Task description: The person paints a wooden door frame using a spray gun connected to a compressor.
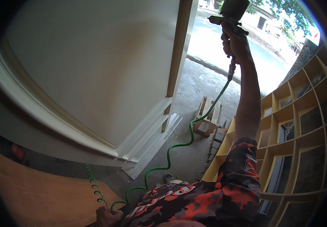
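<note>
Raised at the top right, my right hand point(234, 43) grips the handle of a metal spray gun point(224, 20) with a cup on top. A green coiled hose point(191, 138) runs from the gun's base down past my body. At the bottom, my left hand point(108, 215) is closed on that hose, partly cut off by the picture's lower edge. A large pale panelled piece point(95, 72) with moulded edges stands to my left, its surface shaded brownish in the middle.
A yellow grid of open shelving point(301, 145) stands close on my right. A small wooden pallet stool point(208, 115) and white strips point(146, 159) are on the floor ahead. A brown board point(38, 185) lies at lower left. Beyond the opening are a bright street point(212, 45) and trees.
</note>
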`<state>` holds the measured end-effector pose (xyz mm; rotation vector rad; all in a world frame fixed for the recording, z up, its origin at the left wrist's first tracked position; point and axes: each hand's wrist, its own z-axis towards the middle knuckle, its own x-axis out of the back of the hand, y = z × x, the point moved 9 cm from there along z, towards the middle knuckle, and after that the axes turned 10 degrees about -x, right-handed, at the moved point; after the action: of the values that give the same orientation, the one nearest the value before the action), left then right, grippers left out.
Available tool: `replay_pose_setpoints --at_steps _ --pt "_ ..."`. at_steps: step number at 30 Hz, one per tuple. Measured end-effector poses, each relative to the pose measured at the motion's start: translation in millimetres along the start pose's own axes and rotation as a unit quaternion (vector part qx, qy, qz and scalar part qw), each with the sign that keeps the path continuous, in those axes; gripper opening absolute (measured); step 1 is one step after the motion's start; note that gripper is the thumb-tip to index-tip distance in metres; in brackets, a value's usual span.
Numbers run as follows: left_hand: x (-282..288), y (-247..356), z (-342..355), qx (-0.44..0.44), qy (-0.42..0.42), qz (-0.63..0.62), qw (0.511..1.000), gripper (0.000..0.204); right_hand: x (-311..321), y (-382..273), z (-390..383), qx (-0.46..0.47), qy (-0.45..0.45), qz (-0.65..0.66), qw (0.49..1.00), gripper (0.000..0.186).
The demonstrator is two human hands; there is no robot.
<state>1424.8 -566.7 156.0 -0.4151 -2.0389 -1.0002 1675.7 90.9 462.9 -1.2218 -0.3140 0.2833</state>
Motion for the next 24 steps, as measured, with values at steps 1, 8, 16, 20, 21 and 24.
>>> replay_pose_setpoints --at_steps 1,8,16,20,21,24 --pt "3.4 1.3 -1.4 0.019 -0.009 -0.003 1.0 0.036 -4.9 -3.6 -6.0 0.002 0.007 0.008 1.0 0.047" --pt "12.6 -30.9 -11.4 0.0 0.007 0.013 1.0 0.035 -39.3 -18.1 -53.7 -0.014 0.007 0.017 1.0 0.042" --pt "18.0 -75.5 -26.9 0.02 0.004 0.001 1.0 0.034 -86.0 -35.7 -95.7 -0.019 -0.004 0.017 1.0 0.041" --pt "23.3 -92.9 -35.0 0.01 0.012 0.015 1.0 0.033 -107.0 -44.0 -112.7 -0.019 -0.032 0.012 0.999 0.043" --pt "24.2 -97.8 -37.1 0.009 0.012 0.014 1.0 0.033 -112.0 -46.3 -119.0 -0.024 -0.03 0.015 0.999 0.041" --pt "27.7 -115.1 -45.9 0.002 0.036 0.022 0.999 0.033 -132.3 -50.6 -135.6 -0.028 -0.032 0.015 0.999 0.039"
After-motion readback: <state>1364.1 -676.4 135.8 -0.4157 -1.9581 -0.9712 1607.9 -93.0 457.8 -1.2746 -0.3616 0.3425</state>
